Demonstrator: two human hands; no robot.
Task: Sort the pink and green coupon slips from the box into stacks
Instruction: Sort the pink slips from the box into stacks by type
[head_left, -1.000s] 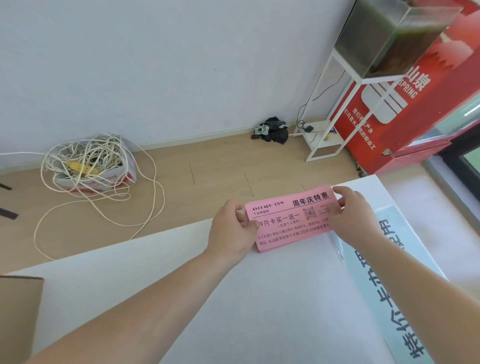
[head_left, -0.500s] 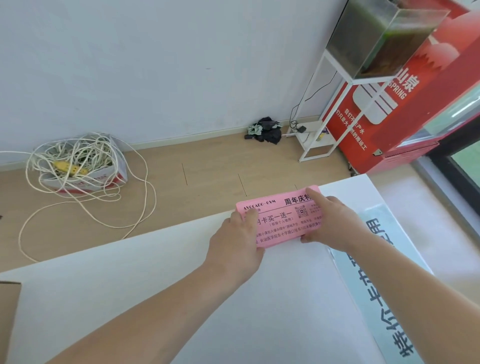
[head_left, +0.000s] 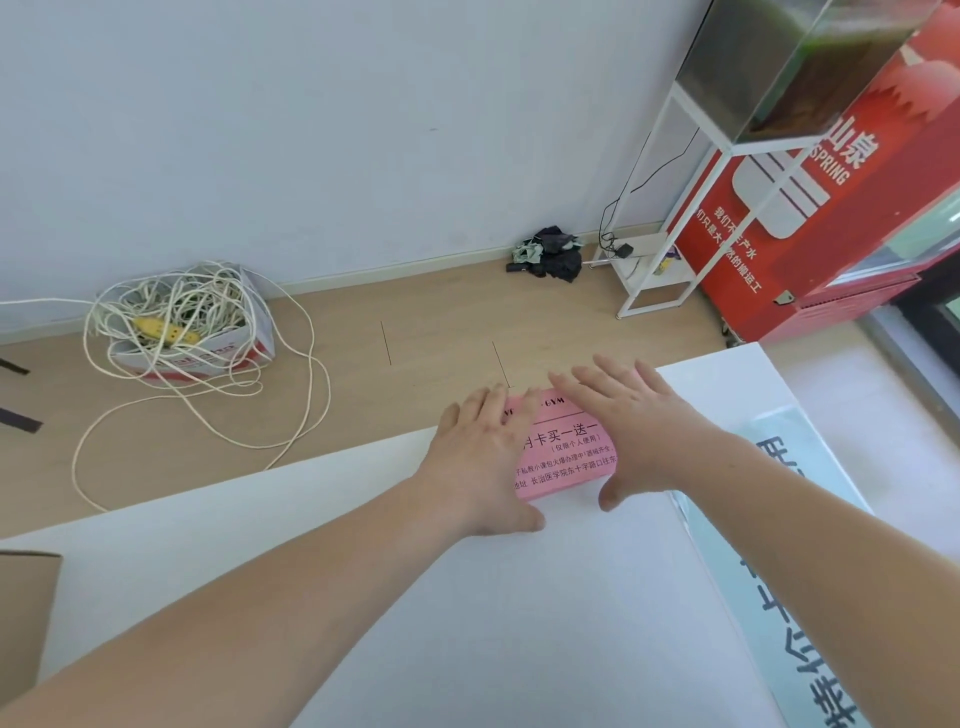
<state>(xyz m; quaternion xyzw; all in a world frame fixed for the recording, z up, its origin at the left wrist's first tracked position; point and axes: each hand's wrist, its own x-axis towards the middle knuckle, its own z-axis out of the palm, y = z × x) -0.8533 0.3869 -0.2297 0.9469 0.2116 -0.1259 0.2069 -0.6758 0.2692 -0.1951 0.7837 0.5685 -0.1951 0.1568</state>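
The pink coupon slips (head_left: 566, 452) form a flat rectangular stack of matte paper with black printed characters on the top sheet, and the stack has some thickness at its near edge. It lies on the smooth white table (head_left: 467, 597), close to the far edge of the table. Its long axis runs from left to right and it rises a little toward the right, so the right end points slightly away from the person. The left hand (head_left: 483, 457) lies flat with the palm down over the left end of the stack, its fingers straight and close together. The right hand (head_left: 644, 436) covers the right end, also flat, with the fingers spread apart and the thumb pointing toward the near edge. Neither hand grips the paper. At the lower left, a corner of a brown cardboard box (head_left: 23, 618) is visible.
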